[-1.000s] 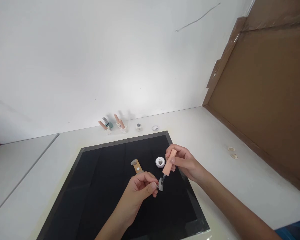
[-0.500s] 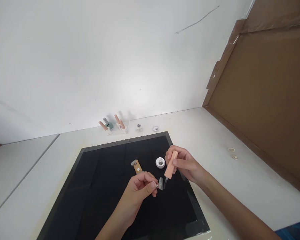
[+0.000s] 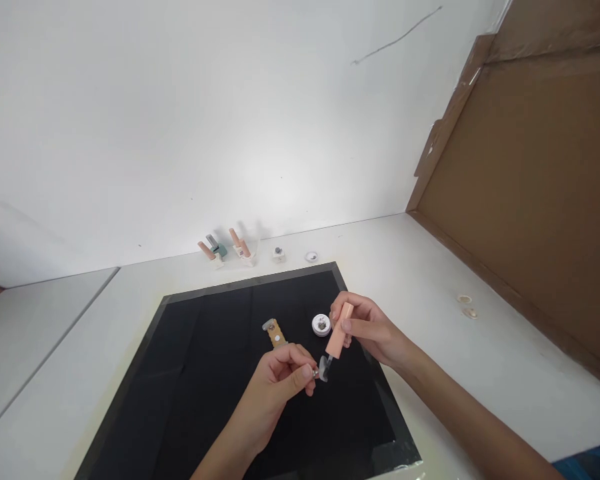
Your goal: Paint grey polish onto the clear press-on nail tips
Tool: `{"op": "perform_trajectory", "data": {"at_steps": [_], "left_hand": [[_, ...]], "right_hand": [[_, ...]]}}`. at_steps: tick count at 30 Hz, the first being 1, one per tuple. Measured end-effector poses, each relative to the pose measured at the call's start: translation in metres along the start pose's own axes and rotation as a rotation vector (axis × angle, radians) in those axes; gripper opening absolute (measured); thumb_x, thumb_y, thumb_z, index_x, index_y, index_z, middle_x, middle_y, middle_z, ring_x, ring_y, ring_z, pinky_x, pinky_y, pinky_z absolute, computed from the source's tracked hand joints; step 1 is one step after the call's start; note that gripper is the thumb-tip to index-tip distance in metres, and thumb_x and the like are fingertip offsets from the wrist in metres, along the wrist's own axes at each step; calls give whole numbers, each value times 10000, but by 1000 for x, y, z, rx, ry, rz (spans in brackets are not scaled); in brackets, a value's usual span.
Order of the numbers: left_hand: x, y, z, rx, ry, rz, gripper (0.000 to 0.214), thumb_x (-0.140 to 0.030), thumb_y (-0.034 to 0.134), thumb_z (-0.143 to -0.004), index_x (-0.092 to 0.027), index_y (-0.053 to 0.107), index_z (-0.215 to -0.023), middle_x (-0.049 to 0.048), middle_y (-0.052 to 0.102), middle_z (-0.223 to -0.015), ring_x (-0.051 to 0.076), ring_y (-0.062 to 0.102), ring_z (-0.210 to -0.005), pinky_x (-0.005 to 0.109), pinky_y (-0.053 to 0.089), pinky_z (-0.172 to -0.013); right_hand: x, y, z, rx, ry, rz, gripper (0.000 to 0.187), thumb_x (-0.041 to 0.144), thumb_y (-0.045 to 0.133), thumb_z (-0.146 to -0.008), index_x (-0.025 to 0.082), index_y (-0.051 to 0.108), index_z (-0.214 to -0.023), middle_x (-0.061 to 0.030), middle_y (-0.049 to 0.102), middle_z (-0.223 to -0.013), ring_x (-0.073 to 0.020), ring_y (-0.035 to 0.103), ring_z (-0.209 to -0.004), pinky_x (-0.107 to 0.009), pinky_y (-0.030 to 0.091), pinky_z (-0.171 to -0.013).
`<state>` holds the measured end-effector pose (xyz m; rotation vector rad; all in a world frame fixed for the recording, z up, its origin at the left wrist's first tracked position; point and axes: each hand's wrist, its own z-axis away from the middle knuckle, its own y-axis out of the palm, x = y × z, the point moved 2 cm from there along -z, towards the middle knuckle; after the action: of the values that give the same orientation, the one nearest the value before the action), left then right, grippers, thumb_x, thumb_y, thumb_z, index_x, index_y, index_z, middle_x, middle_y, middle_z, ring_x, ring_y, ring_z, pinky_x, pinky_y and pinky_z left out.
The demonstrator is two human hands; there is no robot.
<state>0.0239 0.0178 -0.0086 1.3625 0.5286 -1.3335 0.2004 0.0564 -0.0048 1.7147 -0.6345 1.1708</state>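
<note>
Over a black mat [image 3: 205, 373], my left hand [image 3: 275, 387] pinches a small holder with a pale grey false nail [image 3: 323, 368] at its tip. My right hand [image 3: 367, 328] grips a peach-coloured nail polish brush cap [image 3: 339, 332], tilted down and to the left. Its brush tip touches the top of the false nail. Behind my hands a tan strip with another nail tip [image 3: 275, 333] and a small white round jar [image 3: 321, 325] lie on the mat.
Several nail polish bottles [image 3: 225, 250] and two small jars [image 3: 295, 254] stand along the white wall at the back. A brown cardboard panel [image 3: 530, 187] closes the right side. Two small rings [image 3: 467, 305] lie on the white table [image 3: 430, 280].
My right hand swung the brush slightly right off the nail and back onto it. My left hand has held the nail almost still.
</note>
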Motion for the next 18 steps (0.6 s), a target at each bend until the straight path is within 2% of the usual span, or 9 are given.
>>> {"op": "perform_trajectory", "data": {"at_steps": [13, 18], "left_hand": [[3, -2, 2, 82, 21, 20, 148, -270, 735, -700, -152, 657, -656, -3, 559, -674, 88, 493, -555, 236, 374, -561], [3, -3, 1, 80, 26, 23, 126, -259, 732, -707, -159, 662, -676, -6, 564, -682, 87, 500, -562, 237, 379, -565]], "right_hand": [[2, -4, -1, -76, -27, -22, 169, 300, 678, -764, 167, 576, -787, 22, 537, -604, -86, 454, -494, -216, 380, -491], [4, -2, 1, -46, -40, -59, 185, 310, 686, -761, 170, 566, -773, 27, 515, -589, -87, 452, -497, -210, 374, -484]]}}
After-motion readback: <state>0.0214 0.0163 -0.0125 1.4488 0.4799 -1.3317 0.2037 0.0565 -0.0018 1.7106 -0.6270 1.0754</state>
